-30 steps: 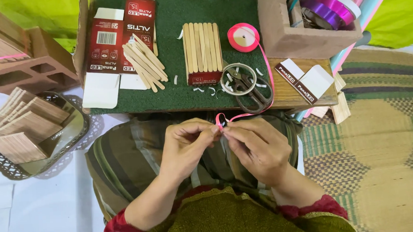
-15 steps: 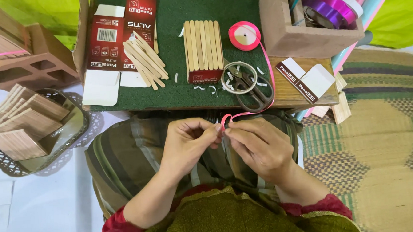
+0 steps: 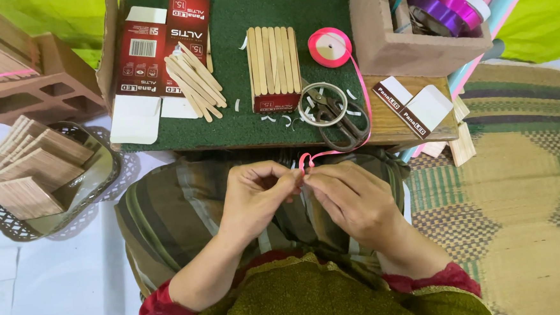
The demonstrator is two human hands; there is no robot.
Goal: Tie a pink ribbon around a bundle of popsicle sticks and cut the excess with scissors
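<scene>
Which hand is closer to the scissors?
The right hand. It sits just below the scissors, while the left hand is farther off to their left; both pinch the pink ribbon.

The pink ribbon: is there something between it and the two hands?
Nothing visible. The left hand and the right hand pinch the pink ribbon directly; it runs over the scissors to its spool.

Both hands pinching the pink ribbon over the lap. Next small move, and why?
Probably draw the small loop snug between the fingertips. The left hand and right hand meet on the pink ribbon, which curls into a loop just above them. Its tail still runs up to the spool on the green mat, uncut. The scissors lie beside it for later.
</scene>
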